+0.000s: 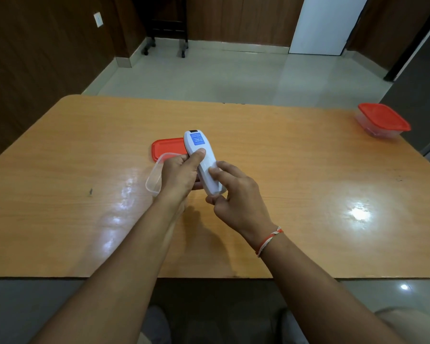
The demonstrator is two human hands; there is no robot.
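A white remote control [201, 160] with a blue label near its far end is held above the middle of the wooden table [283, 170], back side up. My left hand [181, 175] grips its middle, thumb across the top. My right hand [236, 194] pinches its near end with fingers on top and thumb beneath. Under my left hand sits an open clear plastic container [154, 178]. Its red lid [168, 148] lies flat on the table just beyond it.
A second clear container with a red lid [382, 121] stands at the table's far right corner. Beyond the table are a tiled floor, wood-panelled walls and a wheeled stand [165, 43]. A grey cabinet [420, 95] stands at the right.
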